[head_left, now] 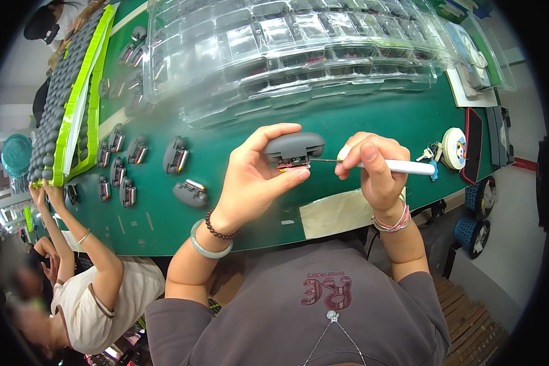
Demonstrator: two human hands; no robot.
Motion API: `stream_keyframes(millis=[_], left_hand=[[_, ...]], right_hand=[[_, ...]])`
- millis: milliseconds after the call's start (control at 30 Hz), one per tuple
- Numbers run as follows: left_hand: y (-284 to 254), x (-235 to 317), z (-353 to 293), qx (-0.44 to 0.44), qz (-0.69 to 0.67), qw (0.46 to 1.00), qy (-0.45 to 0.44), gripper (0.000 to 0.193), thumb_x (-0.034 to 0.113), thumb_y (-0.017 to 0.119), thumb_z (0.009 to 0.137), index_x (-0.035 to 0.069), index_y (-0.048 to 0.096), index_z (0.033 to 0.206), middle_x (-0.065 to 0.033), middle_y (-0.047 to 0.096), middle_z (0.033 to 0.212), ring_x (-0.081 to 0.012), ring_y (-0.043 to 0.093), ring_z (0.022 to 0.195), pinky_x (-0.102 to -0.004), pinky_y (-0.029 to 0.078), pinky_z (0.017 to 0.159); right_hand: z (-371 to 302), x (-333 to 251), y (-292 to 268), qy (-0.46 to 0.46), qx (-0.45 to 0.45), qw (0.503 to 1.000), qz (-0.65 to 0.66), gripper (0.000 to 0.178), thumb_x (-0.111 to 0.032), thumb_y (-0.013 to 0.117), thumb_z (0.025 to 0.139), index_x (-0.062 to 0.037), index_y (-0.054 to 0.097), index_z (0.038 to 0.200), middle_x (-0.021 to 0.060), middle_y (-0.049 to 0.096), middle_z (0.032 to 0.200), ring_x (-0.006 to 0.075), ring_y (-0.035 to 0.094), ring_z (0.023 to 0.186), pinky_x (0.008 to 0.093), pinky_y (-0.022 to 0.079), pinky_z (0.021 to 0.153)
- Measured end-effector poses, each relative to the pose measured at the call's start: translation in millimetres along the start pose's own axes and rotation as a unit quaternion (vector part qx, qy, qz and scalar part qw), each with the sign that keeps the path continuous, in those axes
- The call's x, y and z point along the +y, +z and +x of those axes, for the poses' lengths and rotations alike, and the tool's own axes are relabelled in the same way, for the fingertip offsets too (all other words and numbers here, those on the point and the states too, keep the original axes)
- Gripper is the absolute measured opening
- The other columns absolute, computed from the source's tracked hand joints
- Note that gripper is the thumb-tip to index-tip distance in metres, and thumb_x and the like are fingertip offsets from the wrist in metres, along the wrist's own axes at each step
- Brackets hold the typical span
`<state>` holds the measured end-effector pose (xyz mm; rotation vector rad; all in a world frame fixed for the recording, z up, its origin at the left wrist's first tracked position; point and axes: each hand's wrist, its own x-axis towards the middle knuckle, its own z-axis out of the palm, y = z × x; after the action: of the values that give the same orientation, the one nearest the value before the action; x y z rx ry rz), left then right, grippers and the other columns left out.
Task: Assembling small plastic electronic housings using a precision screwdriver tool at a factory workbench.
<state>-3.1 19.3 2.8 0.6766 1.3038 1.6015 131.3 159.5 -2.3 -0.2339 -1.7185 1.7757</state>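
Observation:
My left hand (250, 177) is closed around a dark grey rounded plastic casing (294, 144), held above the table. Its underside is open at the front, showing a small circuit board (297, 161) with red and metallic parts. In my right hand (379, 168) is a white-handled tool (416, 167) with a thin metal shaft, lying level and pointing left. The tip reaches the casing's right side by the board; whether it touches cannot be made out. To the left, several similar grey casings (176, 155) with metallic cylinders lie on the green table (244, 235).
Stacked clear plastic trays (287, 49) fill the back. A beige sheet (335, 213) lies near the front edge. Keys (433, 151), a round tin (454, 148) and a red-edged dark panel (473, 146) sit right. Leftward, a co-worker's hands (46, 190) touch a lime-green tray (82, 116) of grey shells.

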Motion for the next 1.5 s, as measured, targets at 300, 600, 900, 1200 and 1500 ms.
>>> stream_keyframes(millis=[300,600,900,1200,1500], left_hand=[[-0.6,2.2,-0.6,-0.006,-0.003,1.0,0.012,0.048,-0.003,0.067,0.074,-0.001,0.046,0.117,-0.0097,0.055,0.106,-0.0129,0.055,0.094,-0.0266,0.05,0.08],[-0.3,2.3,-1.7,-0.008,-0.048,0.999,-0.024,0.051,-0.006,0.067,0.072,-0.003,0.046,0.119,-0.0118,0.057,0.104,-0.0138,0.058,0.086,-0.0268,0.051,0.074],[-0.4,-0.3,-3.0,-0.008,-0.122,0.992,-0.035,0.052,-0.005,0.067,0.072,-0.004,0.045,0.119,-0.0109,0.058,0.104,-0.0145,0.059,0.086,-0.0277,0.052,0.073],[-4.0,-0.9,-1.2,0.037,-0.036,0.999,0.016,0.048,-0.001,0.07,0.073,-0.003,0.048,0.116,-0.0092,0.059,0.101,-0.0116,0.058,0.088,-0.0249,0.051,0.076],[-3.1,1.2,-1.3,0.043,-0.03,0.999,-0.003,0.047,0.0,0.07,0.072,-0.002,0.049,0.115,-0.009,0.06,0.098,-0.0115,0.059,0.084,-0.0244,0.052,0.074]], right_hand=[[0.2,0.3,2.1,0.029,-0.012,0.999,0.033,0.039,-0.02,0.046,0.091,0.0062,0.057,0.064,0.0137,0.058,0.061,0.0164,0.053,0.05,0.026,0.042,0.046],[-0.9,4.9,5.6,0.103,0.055,0.985,0.129,0.041,-0.024,0.038,0.094,-0.0008,0.05,0.063,0.0137,0.054,0.058,0.0162,0.047,0.044,0.0252,0.039,0.038],[-2.0,14.1,6.3,0.172,0.061,0.938,0.295,0.04,-0.024,0.039,0.094,0.0,0.051,0.065,0.0151,0.055,0.06,0.0187,0.051,0.047,0.0287,0.044,0.044],[-4.9,12.0,5.4,0.057,0.099,0.981,0.154,0.04,-0.021,0.039,0.093,0.0053,0.052,0.066,0.0151,0.054,0.065,0.02,0.054,0.052,0.0283,0.044,0.045],[-3.4,9.9,5.2,0.06,0.078,0.987,0.124,0.041,-0.022,0.04,0.093,0.0055,0.053,0.065,0.0149,0.055,0.064,0.019,0.053,0.051,0.0279,0.043,0.045]])
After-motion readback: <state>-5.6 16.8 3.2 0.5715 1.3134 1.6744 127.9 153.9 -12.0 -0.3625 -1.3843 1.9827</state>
